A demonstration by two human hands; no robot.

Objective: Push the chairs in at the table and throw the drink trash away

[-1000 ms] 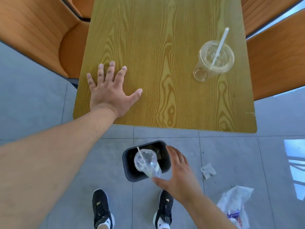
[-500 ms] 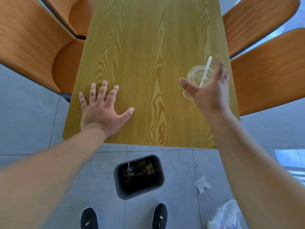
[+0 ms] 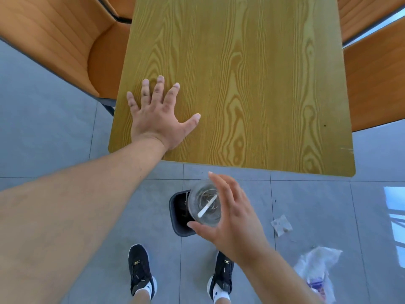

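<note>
A clear plastic cup (image 3: 205, 205) with a lid and a white straw hangs over the dark trash bin (image 3: 178, 224) on the floor. My right hand (image 3: 232, 220) grips the cup between thumb and fingers, directly above the bin's opening. My left hand (image 3: 158, 116) lies flat with fingers spread on the near left part of the wooden table (image 3: 252, 84). Orange chairs stand at the table: one at the left (image 3: 65, 40) and one at the right (image 3: 377, 80), both partly cut off by the frame.
A crumpled paper scrap (image 3: 281, 224) and a clear plastic bag (image 3: 315, 268) lie on the grey tiled floor to the right of my feet. My black shoes (image 3: 140, 270) stand just behind the bin. Another orange chair back (image 3: 361, 14) shows at the far right.
My right hand has taken the cup from the table's right side and brought it down over the bin. The earlier cup lies inside the bin. My left hand has stayed flat on the table.
</note>
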